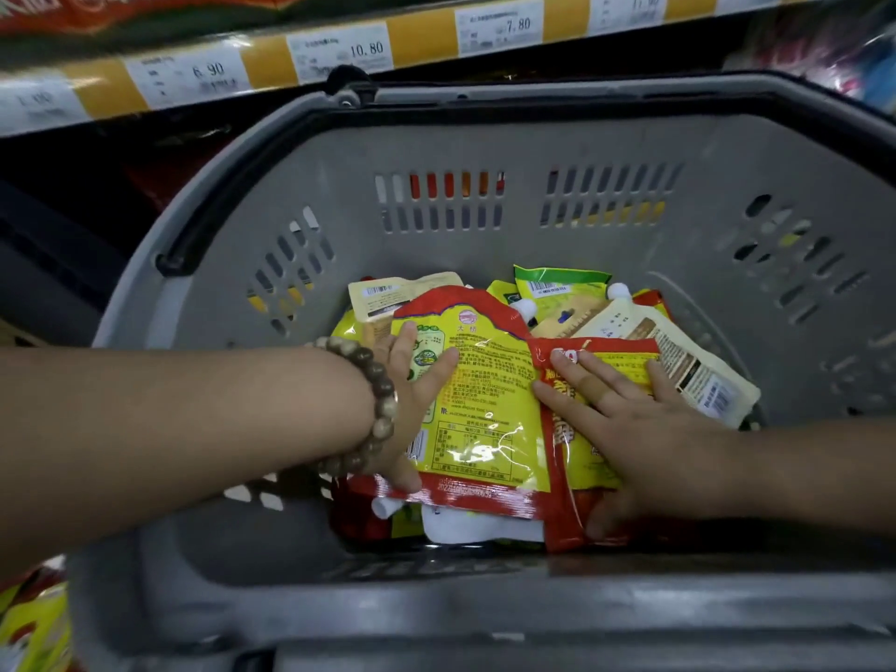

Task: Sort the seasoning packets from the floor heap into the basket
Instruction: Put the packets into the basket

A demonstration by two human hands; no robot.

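Both hands are inside the grey basket (485, 143), on top of the pile. The left hand (412, 409), with a bead bracelet (383, 405) at the wrist, lies flat with its fingers straight on the left edge of the big yellow packet (489, 395), thumb on the packet's red bottom seam. The right hand (640, 429) is spread flat, pressing on the red packet (562, 458), which overlaps the yellow packet's right edge; its thumb sits at that packet's near edge. Past the right fingertips a cream spouted pouch (679, 351) runs out toward the basket's right wall. Past the left fingertips is a beige packet (383, 295), and between the two hands, further out, a green packet (557, 281). The slotted far wall beyond all the fingertips is bare, and so is the grey floor below the left wrist. The black handle (228, 196) lies folded along the rim out past the left forearm. More loose packets (29, 623) sit outside the basket, below the left forearm. The shelf edge with price tags (339, 53) runs beyond the basket.
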